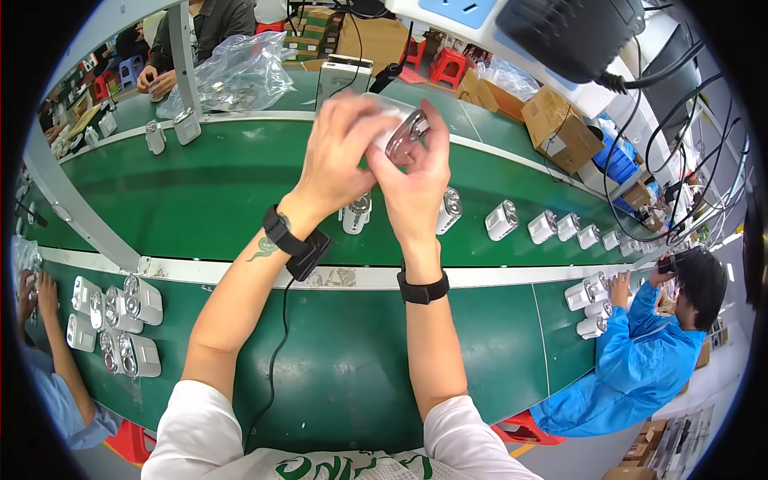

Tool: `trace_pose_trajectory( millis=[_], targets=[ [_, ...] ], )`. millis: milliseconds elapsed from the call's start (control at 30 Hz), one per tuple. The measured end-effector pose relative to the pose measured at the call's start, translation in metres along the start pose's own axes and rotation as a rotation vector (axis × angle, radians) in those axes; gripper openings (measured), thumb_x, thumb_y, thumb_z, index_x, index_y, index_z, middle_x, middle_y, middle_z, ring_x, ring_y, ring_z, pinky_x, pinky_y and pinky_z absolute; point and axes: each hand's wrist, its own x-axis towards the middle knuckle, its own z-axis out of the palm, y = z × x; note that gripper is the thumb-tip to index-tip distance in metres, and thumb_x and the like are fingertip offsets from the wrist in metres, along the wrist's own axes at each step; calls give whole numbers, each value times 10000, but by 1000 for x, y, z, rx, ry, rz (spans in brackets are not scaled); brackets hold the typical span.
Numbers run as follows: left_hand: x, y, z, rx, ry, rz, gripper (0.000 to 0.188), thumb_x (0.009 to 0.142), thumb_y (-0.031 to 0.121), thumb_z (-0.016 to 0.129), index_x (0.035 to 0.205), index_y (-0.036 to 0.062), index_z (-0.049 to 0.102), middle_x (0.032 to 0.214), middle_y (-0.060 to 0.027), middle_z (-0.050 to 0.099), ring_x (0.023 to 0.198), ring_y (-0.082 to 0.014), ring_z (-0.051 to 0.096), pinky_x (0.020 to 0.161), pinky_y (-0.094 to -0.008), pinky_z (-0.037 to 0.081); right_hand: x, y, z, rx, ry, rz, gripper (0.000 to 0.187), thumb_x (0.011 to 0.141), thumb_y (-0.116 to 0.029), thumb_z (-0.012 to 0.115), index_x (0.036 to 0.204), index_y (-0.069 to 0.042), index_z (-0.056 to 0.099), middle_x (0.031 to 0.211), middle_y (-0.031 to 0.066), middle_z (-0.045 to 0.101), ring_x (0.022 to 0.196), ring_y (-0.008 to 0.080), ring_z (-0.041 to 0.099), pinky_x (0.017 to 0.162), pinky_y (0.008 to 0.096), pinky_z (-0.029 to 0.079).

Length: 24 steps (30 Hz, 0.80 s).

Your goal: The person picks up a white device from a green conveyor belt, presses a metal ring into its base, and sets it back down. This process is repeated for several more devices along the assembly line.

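Above the green conveyor belt (pixel 224 180) I hold up a white, rounded device with a shiny silver end (pixel 402 134), tilted so that the silver end points to the right. My left hand (pixel 340 152) wraps round its white body, its fingers slightly blurred. My right hand (pixel 418 180) grips the silver end between thumb and fingers. Much of the body is hidden behind my hands. Below them on the belt stand a similar white device (pixel 356 214), partly covered by my left hand, and another white device (pixel 450 211) beside my right wrist.
More white devices (pixel 502 220) stand in a row along the belt to the right. Others cluster on the bench at left (pixel 140 356) and at right beside a blue-clad co-worker (pixel 640 336). A white metal post (pixel 80 200) rises at left. A power strip with a black adapter (pixel 572 36) hangs overhead.
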Motion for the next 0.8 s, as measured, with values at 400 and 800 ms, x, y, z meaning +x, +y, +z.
trace_pose_trajectory(
  millis=[400,800],
  targets=[
    [19,20,-13,-1057,-2,-1056,808,872,299,720,1467,-63,309,1234,-148,576,1061,-172,604,841,-291,506,0,11,-3,-125,48,-402,682,750,47,805,1295,28,396,1352,226,510,1035,190,632,835,297,552],
    [25,22,-30,-995,6,-972,787,824,284,781,1362,-121,373,997,-87,621,828,-107,620,681,-250,524,-7,13,16,-274,53,-671,564,739,31,812,1132,-24,411,1464,367,369,1245,358,566,916,357,540]
  ],
)
